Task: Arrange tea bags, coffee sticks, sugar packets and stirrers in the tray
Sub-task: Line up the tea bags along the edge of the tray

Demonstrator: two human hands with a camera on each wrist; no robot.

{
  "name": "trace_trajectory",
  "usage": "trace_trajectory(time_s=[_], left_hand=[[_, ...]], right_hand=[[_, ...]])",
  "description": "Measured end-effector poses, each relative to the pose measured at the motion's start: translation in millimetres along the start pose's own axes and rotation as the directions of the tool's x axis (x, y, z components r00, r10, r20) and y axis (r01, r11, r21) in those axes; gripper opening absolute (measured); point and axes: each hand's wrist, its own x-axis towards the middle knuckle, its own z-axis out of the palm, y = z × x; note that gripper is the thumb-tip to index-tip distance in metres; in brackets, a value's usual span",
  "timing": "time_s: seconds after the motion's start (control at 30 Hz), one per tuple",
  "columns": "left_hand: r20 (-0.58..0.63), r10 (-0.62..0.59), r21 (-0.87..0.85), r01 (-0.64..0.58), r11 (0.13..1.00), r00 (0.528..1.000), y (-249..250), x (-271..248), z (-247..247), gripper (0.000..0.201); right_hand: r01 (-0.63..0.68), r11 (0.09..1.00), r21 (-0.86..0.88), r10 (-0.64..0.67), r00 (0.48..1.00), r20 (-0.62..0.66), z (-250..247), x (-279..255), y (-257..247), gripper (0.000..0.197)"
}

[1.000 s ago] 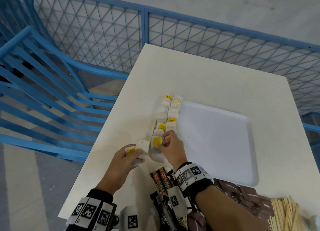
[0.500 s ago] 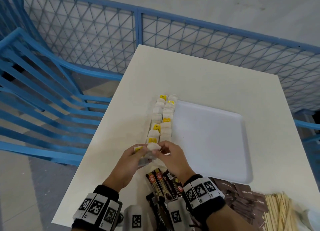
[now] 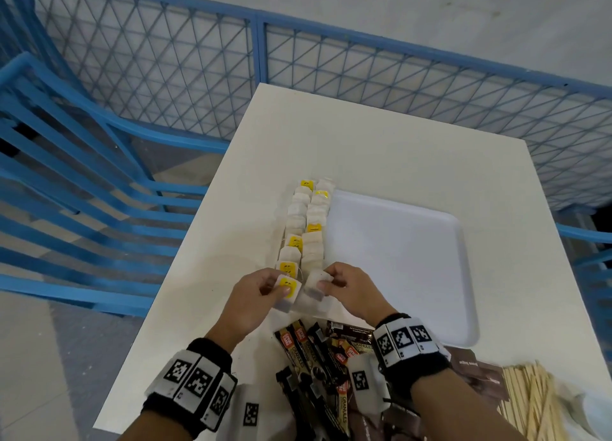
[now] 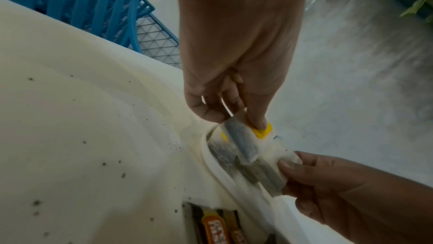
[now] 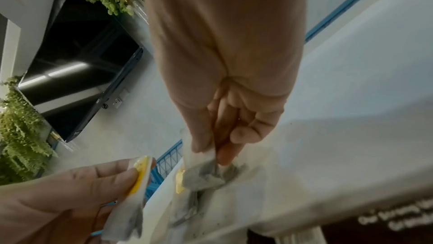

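The tea-bag step is in hand: the left hand (image 3: 255,291) pinches a yellow-tagged tea bag (image 3: 287,291) and the right hand (image 3: 347,286) another (image 3: 316,286) at the near end of the double row (image 3: 306,228) seemingly along the tray's (image 3: 397,258) left edge, each needing setting down in line.

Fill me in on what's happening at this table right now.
A person is sorting tea bags. The left hand pinches a yellow-tagged tea bag, and the right hand pinches a second tea bag, both at the near end of a double row of tea bags along the left edge of the white tray. Coffee sticks, brown packets and wooden stirrers wait at the table's near edge.
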Motion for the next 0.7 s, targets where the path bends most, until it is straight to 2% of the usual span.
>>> trace_trajectory(time_s=[0.17, 0.37, 0.43, 0.53, 0.6, 0.7], left_hand=[[0.030, 0.060, 0.189, -0.065, 0.980, 0.998, -3, 10, 5, 0.012], [0.040, 0.124, 0.299, -0.130, 0.945, 0.991, -4, 16, 13, 0.008], [0.040, 0.153, 0.377, -0.157, 0.913, 0.987, -6, 18, 15, 0.007], [0.083, 0.237, 0.518, -0.245, 0.820, 0.968, -7, 22, 15, 0.008], [0.091, 0.277, 0.545, -0.281, 0.790, 0.956, -7, 24, 15, 0.011], [0.078, 0.265, 0.539, -0.264, 0.800, 0.961, -5, 25, 17, 0.011]], right_hand=[[0.030, 0.997, -0.074, -0.029, 0.999, 0.013, 6, 4, -5, 0.008], [0.030, 0.995, -0.090, -0.040, 0.993, -0.107, 15, 10, -11, 0.017], [0.010, 0.997, -0.074, -0.021, 0.987, -0.157, 14, 10, -12, 0.017], [-0.003, 0.998, -0.068, -0.009, 0.984, -0.180, 14, 10, -13, 0.023], [0.005, 0.997, -0.081, -0.020, 0.983, -0.181, 14, 10, -13, 0.024], [0.018, 0.996, -0.092, -0.036, 0.981, -0.191, 15, 9, -12, 0.024]])
